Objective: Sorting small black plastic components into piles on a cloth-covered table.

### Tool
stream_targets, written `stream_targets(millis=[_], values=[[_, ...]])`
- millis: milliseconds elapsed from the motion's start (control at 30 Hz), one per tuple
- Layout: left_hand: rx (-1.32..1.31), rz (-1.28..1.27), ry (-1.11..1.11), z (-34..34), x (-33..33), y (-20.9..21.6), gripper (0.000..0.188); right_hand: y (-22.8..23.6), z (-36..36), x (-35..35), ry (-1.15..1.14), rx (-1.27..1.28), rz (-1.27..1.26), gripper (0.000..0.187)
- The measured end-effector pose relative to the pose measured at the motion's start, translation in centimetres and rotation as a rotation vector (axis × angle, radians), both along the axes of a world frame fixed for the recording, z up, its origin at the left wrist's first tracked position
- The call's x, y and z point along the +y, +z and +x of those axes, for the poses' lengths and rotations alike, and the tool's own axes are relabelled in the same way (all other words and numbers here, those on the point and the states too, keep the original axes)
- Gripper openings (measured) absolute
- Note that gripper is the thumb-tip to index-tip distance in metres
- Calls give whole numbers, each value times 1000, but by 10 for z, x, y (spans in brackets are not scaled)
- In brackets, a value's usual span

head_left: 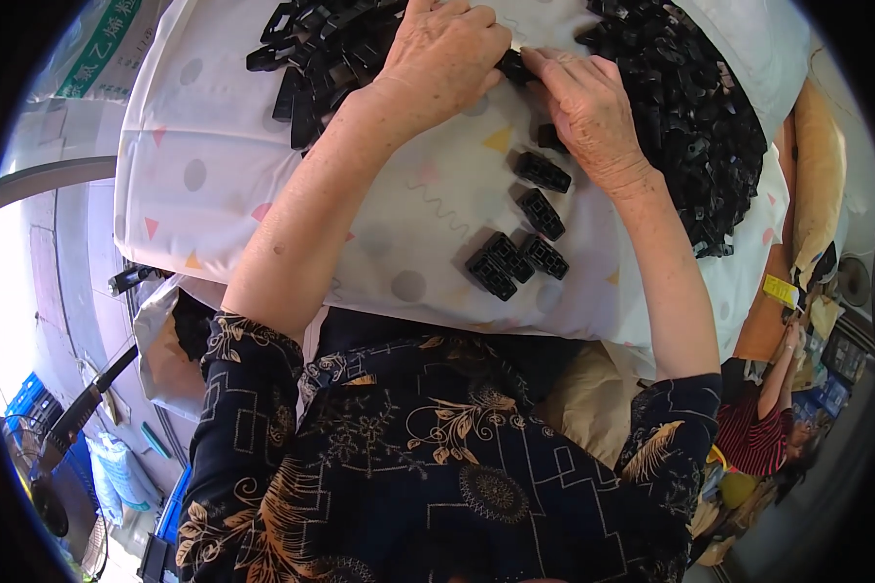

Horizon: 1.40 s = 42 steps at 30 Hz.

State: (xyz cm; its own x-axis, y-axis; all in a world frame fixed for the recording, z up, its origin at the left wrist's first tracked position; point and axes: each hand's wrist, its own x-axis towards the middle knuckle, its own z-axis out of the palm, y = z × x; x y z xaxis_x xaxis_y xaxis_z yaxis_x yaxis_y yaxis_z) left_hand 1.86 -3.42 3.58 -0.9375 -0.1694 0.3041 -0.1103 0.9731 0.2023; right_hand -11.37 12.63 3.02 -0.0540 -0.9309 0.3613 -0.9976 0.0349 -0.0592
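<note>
Both hands meet at the far side of the cloth-covered table, over a small black plastic part (512,66). My right hand (588,112) pinches this part between thumb and fingers. Beside it, my left hand (444,60) is closed with curled fingers; what its fingertips grip is mostly hidden. Several black plastic connector housings (542,171) with square openings lie in a loose line from my right hand toward the near edge. Under and left of my left hand spreads a heap of longer black plastic parts (306,92).
A large pile of small black parts (695,126) covers the table's right side. The white patterned tablecloth (408,233) hangs over the near edge. A person in a striped top (753,432) is off to the right. White sacks (117,471) stand at lower left.
</note>
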Motion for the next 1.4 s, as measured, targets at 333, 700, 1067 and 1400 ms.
stream_targets(millis=[333,700,1067,1400], values=[[38,-88,8,0,4,-6,32,-5,-7,-13,3,82,139,41],[180,183,-109,79,136,-15,66,26,-20,40,21,-711,263,43],[99,58,-56,67,142,-32,46,6,13,35,16,-300,399,52],[150,-15,-170,65,130,-42,30,4,20,106,-313,-1046,20,38]])
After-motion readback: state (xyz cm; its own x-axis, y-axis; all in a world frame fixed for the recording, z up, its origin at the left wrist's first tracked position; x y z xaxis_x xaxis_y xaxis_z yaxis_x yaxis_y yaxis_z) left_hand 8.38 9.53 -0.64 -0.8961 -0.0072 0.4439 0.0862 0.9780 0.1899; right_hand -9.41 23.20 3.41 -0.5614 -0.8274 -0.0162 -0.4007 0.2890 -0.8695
